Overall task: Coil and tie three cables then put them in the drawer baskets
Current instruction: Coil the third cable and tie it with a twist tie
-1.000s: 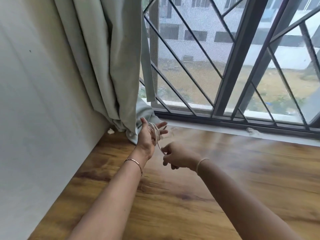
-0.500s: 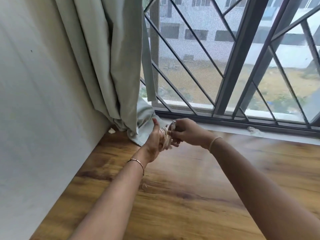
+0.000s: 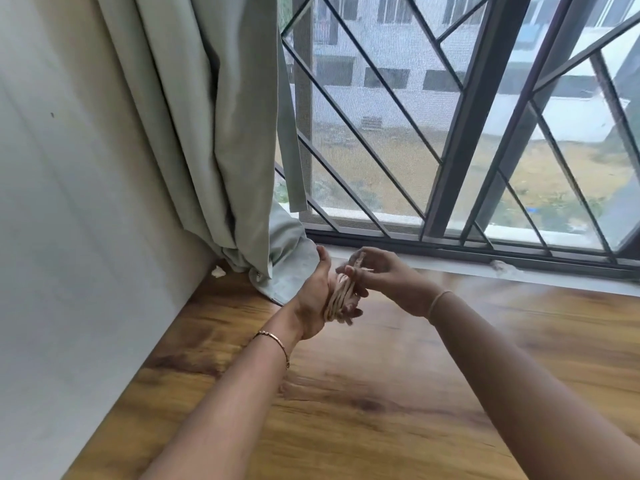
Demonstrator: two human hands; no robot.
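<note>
Cream cable [image 3: 341,297] coiled around left hand [image 3: 317,299], fingers closed on it and mostly hidden, loops' long axis running palm-to-fingertip; right hand [image 3: 384,275] pinches blurred cable end above wood surface [image 3: 381,393].

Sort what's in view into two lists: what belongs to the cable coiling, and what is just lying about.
Part of the job:
- cable, wound in loops around the left hand
- right hand, pinching the cable's end above the loops

Just lying about:
- curtain, bunched in the corner
- white scrap beside the curtain
- white scrap on the window sill
- wooden surface
</note>
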